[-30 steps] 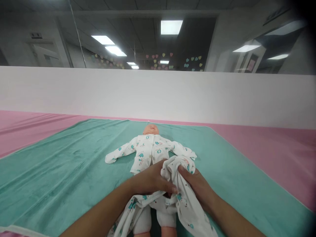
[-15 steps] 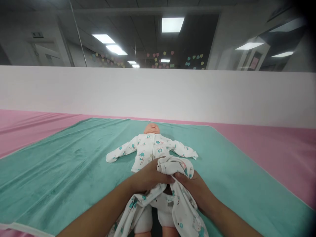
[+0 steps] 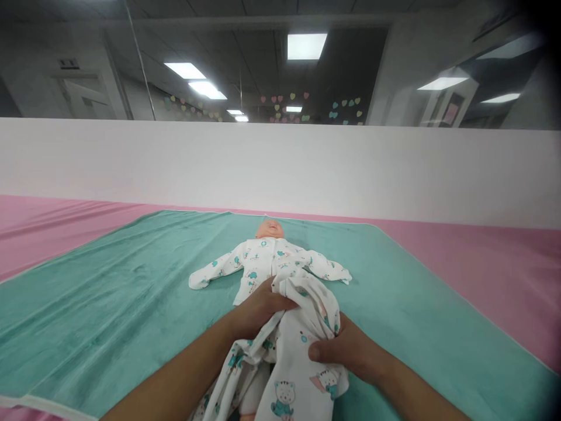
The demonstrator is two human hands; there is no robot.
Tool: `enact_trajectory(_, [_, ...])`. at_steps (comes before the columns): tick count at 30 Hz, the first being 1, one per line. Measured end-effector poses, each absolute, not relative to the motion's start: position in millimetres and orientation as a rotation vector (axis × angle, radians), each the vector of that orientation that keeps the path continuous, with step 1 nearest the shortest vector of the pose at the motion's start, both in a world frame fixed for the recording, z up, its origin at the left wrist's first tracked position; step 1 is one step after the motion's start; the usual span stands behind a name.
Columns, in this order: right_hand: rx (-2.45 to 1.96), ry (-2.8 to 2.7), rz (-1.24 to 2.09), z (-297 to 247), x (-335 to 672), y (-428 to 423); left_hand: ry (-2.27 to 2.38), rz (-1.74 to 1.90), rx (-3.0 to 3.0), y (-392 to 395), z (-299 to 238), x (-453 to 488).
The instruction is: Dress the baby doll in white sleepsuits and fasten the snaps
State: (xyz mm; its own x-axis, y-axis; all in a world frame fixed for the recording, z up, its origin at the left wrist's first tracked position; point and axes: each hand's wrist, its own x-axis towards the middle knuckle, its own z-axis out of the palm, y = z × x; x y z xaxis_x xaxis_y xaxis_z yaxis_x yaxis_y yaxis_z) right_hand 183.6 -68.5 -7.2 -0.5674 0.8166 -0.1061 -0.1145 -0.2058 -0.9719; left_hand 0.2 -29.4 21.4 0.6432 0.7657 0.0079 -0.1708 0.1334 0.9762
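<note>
Now | white cat-print cotton baby trousers (image 3: 293,345) bunched bottom centre over legs of romper-clad baby doll (image 3: 263,257) | doll's long axis runs up-frame, head farthest | left hand (image 3: 258,307) grips waistband nearer torso; right hand (image 3: 346,351) clenches cloth lower right.

Readable text: none could be made out anywhere in the view.
Wall plate (image 3: 70,63): a small dark sign hung high on the far wall at upper left; its marks were too small and blurred to read.
Printed garment (image 3: 298,351): showed cartoon cat figures and small teal shapes only, with no letters or numbers visible.
Doll's top (image 3: 267,260): bore the same kind of picture print, with no legible wording.
Heart stickers (image 3: 307,105): were plain coloured shapes on the far wall, too small to show any writing.
</note>
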Motion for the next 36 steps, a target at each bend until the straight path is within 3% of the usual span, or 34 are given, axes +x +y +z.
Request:
enact_trajectory(15, [-0.697,-0.97,1.782,-29.8,187.4,-58.6,0.644,0.272,1.721,-29.7,16.4,-4.0])
enact_trajectory(26, [-0.613,-1.099,1.852,-32.6,193.8,-56.9,0.506,0.648,1.099,-32.2,11.1,-5.2])
enact_trajectory(36, [-0.65,-1.411,1.983,-29.0,193.6,-58.2,0.36,0.583,1.066,-32.7,8.2,-2.8])
